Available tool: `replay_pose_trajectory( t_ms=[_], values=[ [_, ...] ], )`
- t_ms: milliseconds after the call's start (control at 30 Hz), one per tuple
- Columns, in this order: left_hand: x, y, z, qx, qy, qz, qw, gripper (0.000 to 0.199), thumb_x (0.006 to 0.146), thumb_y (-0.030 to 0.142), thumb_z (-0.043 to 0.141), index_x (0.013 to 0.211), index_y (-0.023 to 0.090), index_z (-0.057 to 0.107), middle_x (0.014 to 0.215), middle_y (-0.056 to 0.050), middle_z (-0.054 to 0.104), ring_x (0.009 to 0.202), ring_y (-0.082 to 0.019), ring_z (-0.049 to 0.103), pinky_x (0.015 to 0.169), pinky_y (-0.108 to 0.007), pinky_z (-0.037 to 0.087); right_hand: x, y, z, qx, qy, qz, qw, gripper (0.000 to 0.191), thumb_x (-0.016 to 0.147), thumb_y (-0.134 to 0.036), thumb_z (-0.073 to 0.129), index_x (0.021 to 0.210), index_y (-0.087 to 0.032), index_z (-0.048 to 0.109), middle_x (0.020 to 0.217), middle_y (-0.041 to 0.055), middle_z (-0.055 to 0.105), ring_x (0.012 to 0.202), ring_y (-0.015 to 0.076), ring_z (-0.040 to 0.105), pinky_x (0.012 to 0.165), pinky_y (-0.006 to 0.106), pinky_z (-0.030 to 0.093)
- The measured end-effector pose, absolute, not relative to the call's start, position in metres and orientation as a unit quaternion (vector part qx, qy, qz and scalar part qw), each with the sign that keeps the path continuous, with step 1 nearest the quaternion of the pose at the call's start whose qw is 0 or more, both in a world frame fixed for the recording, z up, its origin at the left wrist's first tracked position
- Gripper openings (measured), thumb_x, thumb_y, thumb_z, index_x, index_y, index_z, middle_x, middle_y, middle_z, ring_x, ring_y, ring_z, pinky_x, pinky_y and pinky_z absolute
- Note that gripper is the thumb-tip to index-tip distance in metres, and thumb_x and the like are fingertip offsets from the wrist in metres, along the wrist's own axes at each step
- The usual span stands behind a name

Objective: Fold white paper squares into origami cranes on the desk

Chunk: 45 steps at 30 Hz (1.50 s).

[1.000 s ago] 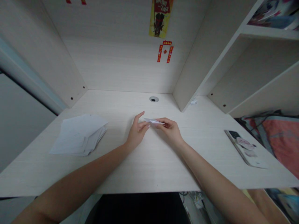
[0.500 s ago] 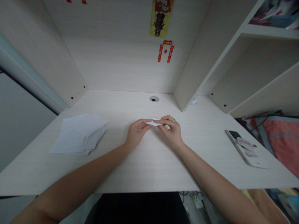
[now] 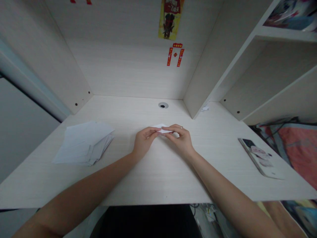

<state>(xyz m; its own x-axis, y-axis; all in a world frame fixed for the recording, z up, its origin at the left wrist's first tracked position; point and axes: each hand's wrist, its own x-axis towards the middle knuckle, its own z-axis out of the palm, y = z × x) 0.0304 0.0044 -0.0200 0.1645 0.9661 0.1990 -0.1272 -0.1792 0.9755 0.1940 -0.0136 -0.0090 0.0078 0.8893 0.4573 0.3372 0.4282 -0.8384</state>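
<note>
A small folded piece of white paper [image 3: 164,131] is held just above the desk, pinched between both hands. My left hand [image 3: 145,139] grips its left side between thumb and fingertips. On the other side, my right hand [image 3: 181,138], with a ring on one finger, pinches the right part; its fingertips nearly meet those of the left. The fingers cover much of the paper, so its exact folds cannot be made out. A loose stack of white paper sheets [image 3: 81,142] lies on the desk to the left.
The pale wooden desk [image 3: 148,178] has a round cable hole [image 3: 163,105] near its back panel. A phone [image 3: 260,158] lies at the right. An upright divider [image 3: 205,62] rises behind my right hand. Red and orange fabric [image 3: 300,148] sits beyond the desk's right edge.
My right hand has shifted slightly left, its fingers closing nearer to the left hand over the folded paper. The paper stack and phone stay put.
</note>
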Motion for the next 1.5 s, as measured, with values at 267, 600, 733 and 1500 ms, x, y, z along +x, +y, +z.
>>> replay_pose_trajectory(
  t_ms=[267,600,733,1500],
  values=[
    [0.0308,0.0031,-0.0157,0.553,0.373,0.521,0.533,0.016,0.070,0.026,0.067,0.084,0.018,0.069,0.089,-0.005,0.071,0.085,-0.018,0.066,0.085,-0.032,0.048,0.1922,-0.0137,-0.0087,-0.468,-0.604,0.354,0.539,0.022,0.069,-0.036,0.070,0.088,-0.025,0.073,0.094,0.0048,0.072,0.085,0.0237,0.066,0.080,0.038,0.051],
    [0.0279,0.0077,-0.0207,0.555,0.378,0.529,0.518,0.015,0.070,0.025,0.067,0.083,0.018,0.068,0.093,-0.005,0.071,0.088,-0.018,0.065,0.088,-0.032,0.048,0.1920,-0.0145,-0.0076,-0.452,-0.617,0.375,0.523,0.022,0.074,-0.034,0.067,0.094,-0.026,0.072,0.098,0.0036,0.071,0.091,0.0230,0.066,0.088,0.039,0.048],
    [0.0280,0.0070,-0.0221,0.578,0.369,0.521,0.509,0.017,0.071,0.026,0.067,0.086,0.018,0.068,0.092,-0.004,0.071,0.086,-0.017,0.066,0.087,-0.031,0.049,0.1936,-0.0113,-0.0106,-0.448,-0.597,0.399,0.532,0.021,0.071,-0.033,0.069,0.090,-0.024,0.073,0.092,0.0050,0.072,0.085,0.0219,0.067,0.083,0.037,0.050],
    [0.0302,0.0039,-0.0206,0.582,0.401,0.538,0.459,0.017,0.072,0.032,0.067,0.079,0.017,0.071,0.083,-0.005,0.072,0.080,-0.017,0.066,0.080,-0.029,0.051,0.1914,-0.0083,-0.0084,-0.462,-0.512,0.471,0.551,0.015,0.060,-0.030,0.077,0.072,-0.023,0.074,0.075,0.0029,0.073,0.069,0.0169,0.066,0.071,0.030,0.050]
  ],
)
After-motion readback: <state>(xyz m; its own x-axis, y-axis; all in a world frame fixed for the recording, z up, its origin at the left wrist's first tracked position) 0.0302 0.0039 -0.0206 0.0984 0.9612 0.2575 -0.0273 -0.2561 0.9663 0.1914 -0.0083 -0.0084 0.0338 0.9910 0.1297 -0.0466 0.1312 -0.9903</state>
